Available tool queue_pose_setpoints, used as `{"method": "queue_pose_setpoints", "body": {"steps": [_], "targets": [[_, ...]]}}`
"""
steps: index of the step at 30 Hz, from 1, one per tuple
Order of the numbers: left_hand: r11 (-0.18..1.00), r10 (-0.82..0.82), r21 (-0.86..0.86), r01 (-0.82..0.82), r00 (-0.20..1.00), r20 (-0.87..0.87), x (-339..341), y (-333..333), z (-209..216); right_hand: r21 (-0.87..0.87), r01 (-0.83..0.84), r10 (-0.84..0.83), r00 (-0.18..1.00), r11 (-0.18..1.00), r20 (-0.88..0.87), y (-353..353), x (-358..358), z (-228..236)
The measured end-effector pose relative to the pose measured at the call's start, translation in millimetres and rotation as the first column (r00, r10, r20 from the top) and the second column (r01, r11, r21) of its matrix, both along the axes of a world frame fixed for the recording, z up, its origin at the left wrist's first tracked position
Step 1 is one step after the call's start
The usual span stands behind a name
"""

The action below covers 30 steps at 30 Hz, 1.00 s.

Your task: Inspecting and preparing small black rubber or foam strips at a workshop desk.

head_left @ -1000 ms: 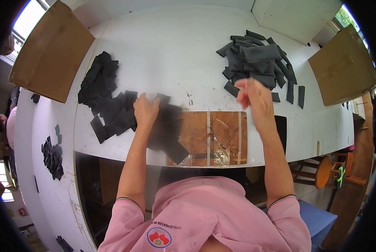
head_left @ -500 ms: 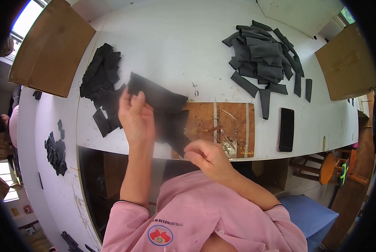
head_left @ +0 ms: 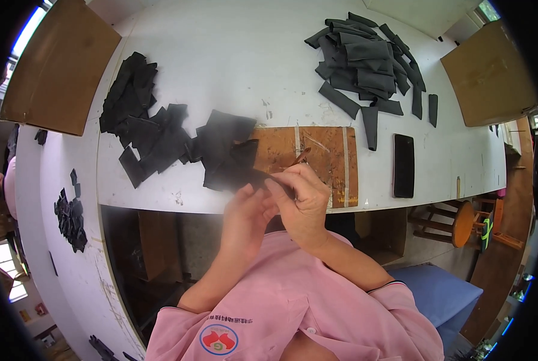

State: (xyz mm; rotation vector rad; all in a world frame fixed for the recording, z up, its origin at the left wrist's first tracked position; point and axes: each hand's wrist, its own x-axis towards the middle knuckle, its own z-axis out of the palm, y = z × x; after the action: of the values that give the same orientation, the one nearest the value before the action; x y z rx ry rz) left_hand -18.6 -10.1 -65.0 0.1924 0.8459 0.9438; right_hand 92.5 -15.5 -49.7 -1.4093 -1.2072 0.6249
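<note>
At the front edge of the table, my two hands meet over a dark grey fabric piece. My right hand pinches it between thumb and fingers. My left hand is close beside it, fingertips at the same piece and slightly smeared by motion. More dark fabric pieces lie just beyond, overlapping the left edge of a worn brown board with pale strips. On the board, near my right fingers, is a thin brown stick-like thing, whose kind I cannot make out.
A heap of flat dark pieces lies at the left. Folded dark strips are piled at the far right. A black phone lies right of the board. Cardboard boxes stand left and right. A stool stands at right.
My left hand has come down and right from the fabric to my right hand. The raised dark pieces now lie on the table and board edge, one piece between my hands.
</note>
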Motion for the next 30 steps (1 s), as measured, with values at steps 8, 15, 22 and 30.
{"method": "queue_pose_setpoints", "body": {"steps": [8,15,22,30], "targets": [[0.857,0.163,0.503,0.115,0.865,-0.475,-2.6,-21.1,30.2,0.073,-0.045,0.026,0.972,0.996,0.234,-4.7,9.0,-11.3],[0.878,0.169,0.454,0.15,0.791,-0.588,1.4,-6.5,35.7,0.159,-0.075,0.002,0.908,0.984,0.419,-4.2,13.5,-16.9],[0.931,0.078,0.332,0.152,0.804,-0.589,-0.5,0.4,33.7,-0.009,-0.209,0.183,0.836,0.978,0.518,-7.1,24.2,-7.4],[0.8,0.068,0.502,0.328,0.782,-0.62,-2.0,-1.2,31.7,-0.002,-0.348,0.346,0.933,0.938,0.097,-10.5,31.1,6.8]]}}
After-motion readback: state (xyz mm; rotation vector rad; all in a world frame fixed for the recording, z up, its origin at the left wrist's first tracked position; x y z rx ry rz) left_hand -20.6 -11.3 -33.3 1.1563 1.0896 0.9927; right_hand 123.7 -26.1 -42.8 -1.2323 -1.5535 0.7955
